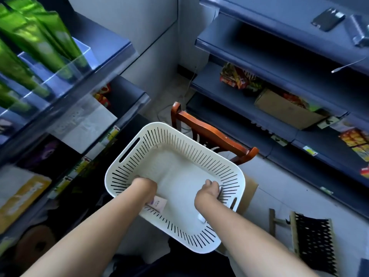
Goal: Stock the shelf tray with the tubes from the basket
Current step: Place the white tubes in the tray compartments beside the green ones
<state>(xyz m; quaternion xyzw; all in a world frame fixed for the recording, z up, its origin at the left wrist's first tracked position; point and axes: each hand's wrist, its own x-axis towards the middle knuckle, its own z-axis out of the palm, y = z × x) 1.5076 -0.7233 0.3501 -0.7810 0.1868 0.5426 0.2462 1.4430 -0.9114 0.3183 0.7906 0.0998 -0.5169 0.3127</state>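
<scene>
A white slotted basket [175, 136] rests on a wooden chair below me. Both hands reach down into its near end. My left hand [144, 186] is closed over a pale pink tube [157, 203] lying on the basket floor. My right hand [207, 191] is closed on a white tube, of which only the tip [220, 189] and the white cap [201, 217] show. On the upper left shelf a clear tray [79, 56] holds several upright green tubes [40, 37].
The wooden chair back [211, 134] stands beyond the basket. Blue shelves [279, 56] with snack packs and a cardboard box [287, 110] run along the right. Left shelves hold packaged goods. A black mesh rack [313, 238] lies on the floor at lower right.
</scene>
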